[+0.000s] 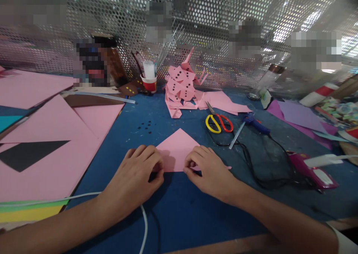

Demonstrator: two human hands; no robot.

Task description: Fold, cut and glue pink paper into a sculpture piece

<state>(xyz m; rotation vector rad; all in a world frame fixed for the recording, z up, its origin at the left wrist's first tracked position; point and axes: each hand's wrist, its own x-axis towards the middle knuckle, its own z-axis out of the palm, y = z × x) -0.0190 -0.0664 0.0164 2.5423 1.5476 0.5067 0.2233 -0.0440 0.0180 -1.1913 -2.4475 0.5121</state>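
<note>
The left hand [138, 168] and right hand [209, 170] pinch the near edge of the pink paper [178, 151] on the blue table [184, 216], probably creasing it, though fingers hide the corners, which calls for even pressure along that edge.

Pink paper sheet [175, 157], plain, matte, no marks visible; shows as a triangle, apex pointing away from the viewer, long straight edge on the near side; lies roughly flat on the blue tabletop [181, 213], near the middle; both sloping edges look straight, apex sharp; left corner hidden, right side mostly covered, small pink tip showing out at far right; can't tell whether single layer or folded double.
</note>
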